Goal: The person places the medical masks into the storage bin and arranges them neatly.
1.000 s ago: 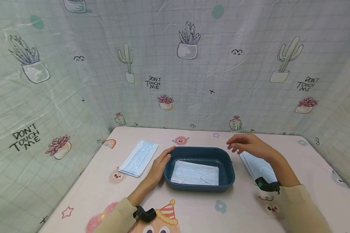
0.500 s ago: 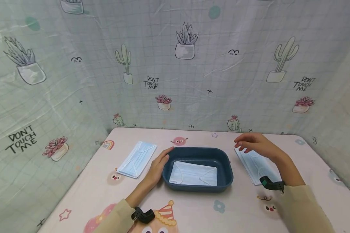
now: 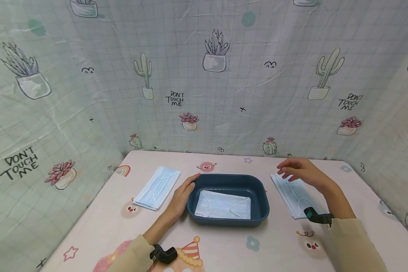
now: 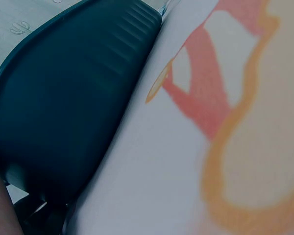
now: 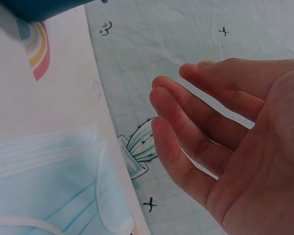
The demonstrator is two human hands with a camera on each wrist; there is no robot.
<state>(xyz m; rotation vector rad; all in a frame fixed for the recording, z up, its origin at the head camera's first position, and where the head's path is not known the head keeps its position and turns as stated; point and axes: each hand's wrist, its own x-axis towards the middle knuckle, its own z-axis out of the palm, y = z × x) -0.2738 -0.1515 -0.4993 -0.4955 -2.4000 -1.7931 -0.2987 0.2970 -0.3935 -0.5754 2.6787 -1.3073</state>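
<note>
A dark blue tray [image 3: 190, 206] sits mid-table with a light blue face mask [image 3: 223, 204] lying flat inside. My left hand [image 3: 183, 193] rests with straight fingers against the tray's left rim; its wrist view shows only the tray wall [image 4: 63, 107]. My right hand [image 3: 297, 170] hovers with loosely bent fingers [image 5: 186, 147], holding nothing, above the far end of a stack of masks [image 3: 290, 194] to the tray's right; the same masks [image 5: 49, 181] show below the palm. Another mask stack [image 3: 156, 182] lies to the tray's left.
The table [image 3: 224, 245] has a pale pink cartoon-print cover. Cactus-print curtain walls [image 3: 224, 94] enclose it at the back and both sides, close to the table edges.
My right hand has drifted right, away from the tray, to over the right-hand mask stack. The left hand stays on the tray's rim.
</note>
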